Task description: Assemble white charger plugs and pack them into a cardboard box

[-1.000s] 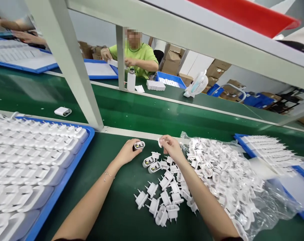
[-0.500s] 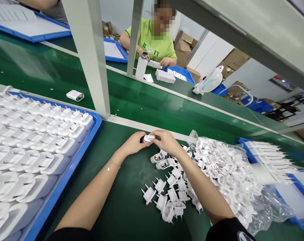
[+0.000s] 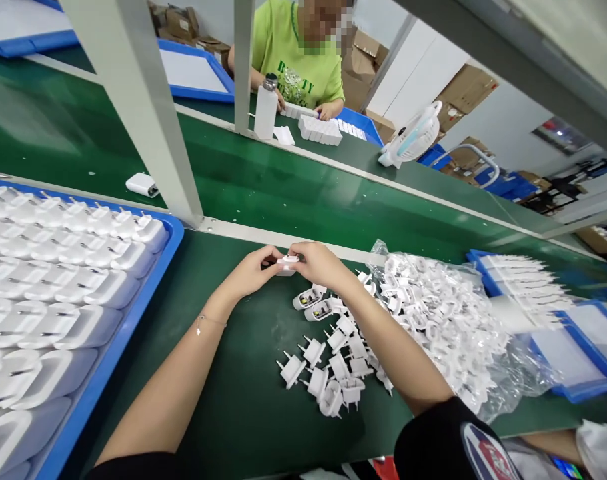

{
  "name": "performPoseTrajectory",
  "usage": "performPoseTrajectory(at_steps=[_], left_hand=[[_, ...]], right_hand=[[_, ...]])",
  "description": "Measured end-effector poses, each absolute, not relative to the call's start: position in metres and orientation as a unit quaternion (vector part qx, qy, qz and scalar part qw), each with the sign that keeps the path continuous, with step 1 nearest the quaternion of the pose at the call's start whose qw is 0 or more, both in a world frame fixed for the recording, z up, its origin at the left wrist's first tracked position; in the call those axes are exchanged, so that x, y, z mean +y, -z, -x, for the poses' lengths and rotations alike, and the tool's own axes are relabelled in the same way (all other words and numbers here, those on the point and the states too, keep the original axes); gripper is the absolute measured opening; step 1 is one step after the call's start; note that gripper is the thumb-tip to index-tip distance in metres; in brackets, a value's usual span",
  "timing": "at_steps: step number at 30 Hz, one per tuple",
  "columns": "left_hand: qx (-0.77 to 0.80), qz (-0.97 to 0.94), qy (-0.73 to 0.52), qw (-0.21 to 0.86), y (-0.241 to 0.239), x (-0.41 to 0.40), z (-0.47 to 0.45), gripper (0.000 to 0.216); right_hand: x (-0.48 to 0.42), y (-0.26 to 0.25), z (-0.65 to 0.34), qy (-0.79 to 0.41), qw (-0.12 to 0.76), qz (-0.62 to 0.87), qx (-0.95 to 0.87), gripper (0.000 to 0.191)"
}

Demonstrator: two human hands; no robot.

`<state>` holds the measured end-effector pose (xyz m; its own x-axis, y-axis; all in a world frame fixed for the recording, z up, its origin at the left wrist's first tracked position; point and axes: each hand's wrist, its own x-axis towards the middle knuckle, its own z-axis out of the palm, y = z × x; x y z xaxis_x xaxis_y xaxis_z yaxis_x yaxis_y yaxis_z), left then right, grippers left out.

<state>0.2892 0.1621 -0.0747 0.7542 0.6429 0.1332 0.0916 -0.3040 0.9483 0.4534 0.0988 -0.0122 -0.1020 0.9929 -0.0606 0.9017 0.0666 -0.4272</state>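
Observation:
My left hand (image 3: 251, 270) and my right hand (image 3: 318, 265) meet over the green mat, both pinched on one small white charger body (image 3: 286, 264) with a plug piece at its end. Just below them lie two open charger shells (image 3: 313, 303). A loose heap of white two-pin plug pieces (image 3: 328, 370) lies under my right forearm. To the right a clear plastic bag (image 3: 443, 320) spills many more white plug pieces.
A blue tray (image 3: 133, 313) full of finished white chargers fills the left. A grey frame post (image 3: 138, 113) stands behind it. One charger (image 3: 141, 185) lies on the conveyor belt. A person in a green shirt (image 3: 296, 57) works opposite. Another blue tray (image 3: 558, 320) sits at right.
My hands, apart one second ago with a shell in the left and a plug piece in the right, have come together on one part. The view has tilted downward.

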Motion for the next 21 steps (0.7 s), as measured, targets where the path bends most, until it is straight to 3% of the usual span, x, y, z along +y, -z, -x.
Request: performPoseTrajectory(at_steps=[5, 9, 14, 19, 21], left_hand=[[0.281, -0.828, -0.243, 0.420, 0.069, 0.151, -0.288, 0.021], [0.323, -0.828, -0.235, 0.393, 0.061, 0.151, -0.297, 0.028], [0.326, -0.847, -0.236, 0.348, 0.051, 0.158, -0.298, 0.029], [0.421, -0.801, -0.248, 0.345, 0.041, 0.104, -0.242, 0.028], [0.450, -0.756, -0.293, 0.375, 0.033, 0.068, -0.213, 0.030]], right_hand=[[0.088, -0.002, -0.444, -0.229, 0.172, 0.694, -0.660, 0.009], [0.063, -0.036, -0.446, -0.214, 0.251, 0.746, -0.579, 0.027], [0.035, -0.061, -0.457, -0.185, 0.312, 0.747, -0.558, 0.029], [0.027, -0.038, -0.478, -0.273, 0.309, 0.645, -0.643, 0.023], [0.033, -0.013, -0.496, -0.304, 0.240, 0.601, -0.699, 0.022]])
